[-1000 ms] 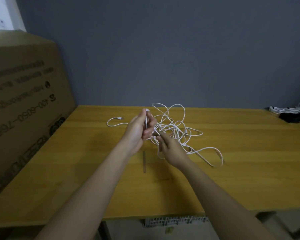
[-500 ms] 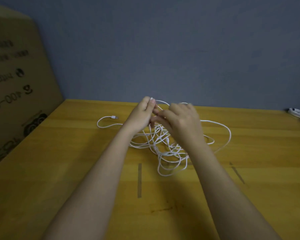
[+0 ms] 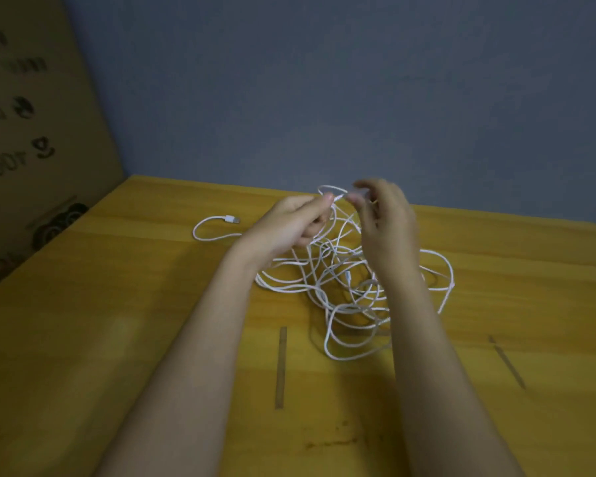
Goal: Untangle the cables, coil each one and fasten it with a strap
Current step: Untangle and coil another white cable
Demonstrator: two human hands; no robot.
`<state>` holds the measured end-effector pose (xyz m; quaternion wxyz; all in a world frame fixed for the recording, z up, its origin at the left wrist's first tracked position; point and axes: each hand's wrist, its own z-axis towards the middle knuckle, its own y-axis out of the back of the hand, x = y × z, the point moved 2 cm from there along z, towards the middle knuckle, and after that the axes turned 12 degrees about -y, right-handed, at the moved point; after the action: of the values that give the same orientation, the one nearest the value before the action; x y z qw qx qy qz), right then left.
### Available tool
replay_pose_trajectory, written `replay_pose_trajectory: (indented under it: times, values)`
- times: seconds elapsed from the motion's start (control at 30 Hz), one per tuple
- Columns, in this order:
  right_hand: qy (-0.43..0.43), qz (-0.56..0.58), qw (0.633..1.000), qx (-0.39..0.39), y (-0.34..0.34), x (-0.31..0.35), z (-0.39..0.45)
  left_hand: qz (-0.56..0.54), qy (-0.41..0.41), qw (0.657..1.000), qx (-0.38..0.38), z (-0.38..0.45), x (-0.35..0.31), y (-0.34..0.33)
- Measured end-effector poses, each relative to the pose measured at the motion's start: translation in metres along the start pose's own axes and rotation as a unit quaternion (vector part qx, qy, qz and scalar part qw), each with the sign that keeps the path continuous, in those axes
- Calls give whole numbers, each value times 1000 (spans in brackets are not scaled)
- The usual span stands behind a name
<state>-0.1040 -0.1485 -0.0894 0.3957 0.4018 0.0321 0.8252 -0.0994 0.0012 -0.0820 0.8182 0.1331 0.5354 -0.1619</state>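
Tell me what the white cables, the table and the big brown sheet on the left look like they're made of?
White cables: probably plastic or rubber sheathing, matte, bending in soft loops; the plug looks metal-tipped. Table: wood or wood-look laminate, yellow-brown with grain streaks and a slight sheen. Brown sheet: cardboard, judging by its dull tan face and black print.

Right hand (image 3: 386,228) grip blurred; box (image 3: 31,132) print smeared

We seem to be in a plain workroom or storage corner rather than a home. A bare yellow wooden tabletop (image 3: 117,339) stands against an unadorned grey-blue painted wall (image 3: 324,98), and a large brown cardboard shipping box (image 3: 31,132) with black printed markings leans at its left edge.
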Motion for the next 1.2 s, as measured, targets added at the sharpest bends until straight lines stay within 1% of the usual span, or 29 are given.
replay_pose_trajectory:
  times: [0.07,0.1,0.17,0.23,0.33,0.4,0.47,0.53,0.6,0.67,0.7,0.77,0.8,0.87,0.93,0.97,1.0,1.07,1.13,1.2]
  values:
    - [-55,31,998,-13,-2,-4,2,-45,7,999,-25,1,-9,4]
    - [-74,41,996,-5,-4,-4,1,-77,10,996,-39,1,-12,6]
    - [-93,15,995,32,-13,-1,-6,-148,12,987,-70,2,-15,8]
    - [-86,-31,992,86,-25,3,-13,-218,5,970,-104,4,-16,9]
    - [-16,-112,977,182,-38,11,-23,-271,-31,949,-160,7,-15,11]
    - [9,-117,964,240,-40,17,-28,-251,-61,942,-214,9,-14,13]
    - [7,-109,952,286,-39,21,-32,-215,-102,933,-269,11,-15,18]
    - [4,-115,936,332,-36,26,-33,-160,-150,932,-288,11,-16,22]
    - [26,-123,928,352,-33,29,-31,-72,-185,937,-286,11,-16,27]
    - [70,-122,931,336,-30,32,-27,24,-196,941,-274,8,-14,32]
    - [96,-108,938,316,-28,34,-25,78,-194,944,-257,8,-12,34]
    - [161,-79,952,248,-25,39,-17,195,-180,941,-211,6,-8,36]
    - [188,-72,958,206,-23,41,-13,231,-174,938,-189,5,-7,36]
    - [204,-70,969,120,-18,40,-5,247,-163,943,-153,5,-9,31]
    - [193,-76,978,38,-10,39,1,246,-151,951,-114,5,-13,25]
    - [183,-78,980,10,-7,37,2,237,-138,957,-93,6,-14,22]
    - [175,-78,981,-2,-4,36,3,222,-124,964,-75,5,-17,19]
    - [164,-77,983,2,-1,33,4,218,-101,969,-50,5,-21,15]
    - [158,-88,983,12,0,28,5,256,-99,961,-26,4,-24,13]
    - [160,-113,980,20,1,25,4,317,-107,942,-5,3,-27,12]
